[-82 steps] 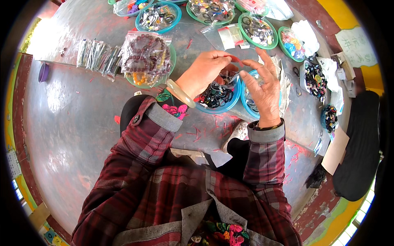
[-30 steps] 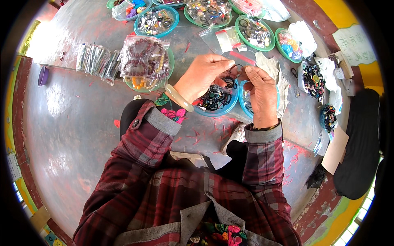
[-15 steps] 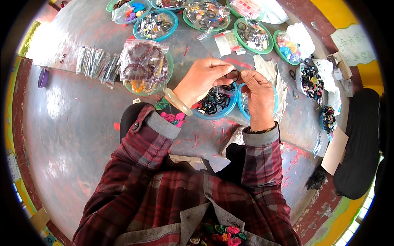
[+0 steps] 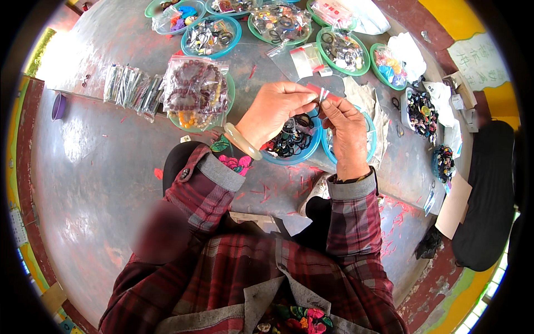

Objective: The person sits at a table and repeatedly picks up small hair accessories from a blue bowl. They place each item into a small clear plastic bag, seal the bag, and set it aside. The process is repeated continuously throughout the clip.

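Together, a person's two bare hands are holding up a small red strip (image 4: 315,88) marked with white, above a blue basin (image 4: 297,161) of tangled black bands (image 4: 285,140). The left hand (image 4: 273,111), a pale bangle (image 4: 242,140) circling its wrist, is pinching the strip between thumb and forefinger; the right hand (image 4: 346,122) is meeting it from the other side, its thumb and fingertips pressing together and its other fingers folding inward. Whether anything else is lying between the fingertips is impossible to tell. A second blue basin (image 4: 374,139) is sitting just beside the first, partly hidden behind the right hand, near a pale cloth (image 4: 361,89). To the left, a clear bag of dark-red beads (image 4: 194,83) is resting on a green basket (image 4: 232,92), with slim packets (image 4: 130,86) lying nearby. A purple cup (image 4: 59,106) is standing farther left, while red scraps (image 4: 266,187) are littering the grey surface (image 4: 111,167).
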A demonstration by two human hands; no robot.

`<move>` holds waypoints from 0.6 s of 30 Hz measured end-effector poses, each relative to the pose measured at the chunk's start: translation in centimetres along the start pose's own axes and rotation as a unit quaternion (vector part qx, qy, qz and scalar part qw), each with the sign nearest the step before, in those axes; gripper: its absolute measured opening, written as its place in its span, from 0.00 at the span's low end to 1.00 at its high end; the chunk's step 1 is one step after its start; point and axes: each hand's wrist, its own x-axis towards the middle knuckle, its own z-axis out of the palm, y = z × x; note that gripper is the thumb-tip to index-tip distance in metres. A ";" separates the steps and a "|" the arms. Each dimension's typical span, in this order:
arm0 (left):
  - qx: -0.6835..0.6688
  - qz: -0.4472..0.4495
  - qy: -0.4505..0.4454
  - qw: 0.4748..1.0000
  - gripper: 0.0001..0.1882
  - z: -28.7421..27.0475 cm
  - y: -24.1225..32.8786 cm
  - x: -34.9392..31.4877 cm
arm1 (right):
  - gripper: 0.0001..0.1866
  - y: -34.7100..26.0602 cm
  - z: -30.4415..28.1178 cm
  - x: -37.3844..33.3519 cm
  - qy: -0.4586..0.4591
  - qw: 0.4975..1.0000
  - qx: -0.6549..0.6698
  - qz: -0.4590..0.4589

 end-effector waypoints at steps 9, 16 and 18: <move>-0.029 -0.008 0.000 1.000 0.10 -0.5 -0.2 0.1 | 0.10 -0.2 0.2 0.0 0.030 0.999 -0.032 0.020; -0.010 -0.010 0.013 1.000 0.10 -0.4 -0.4 0.2 | 0.06 0.1 -0.4 0.6 0.173 0.962 -0.174 -0.116; 0.005 -0.008 0.026 1.000 0.10 -0.5 -0.7 0.4 | 0.04 -0.8 0.4 0.0 0.184 0.912 -0.293 -0.221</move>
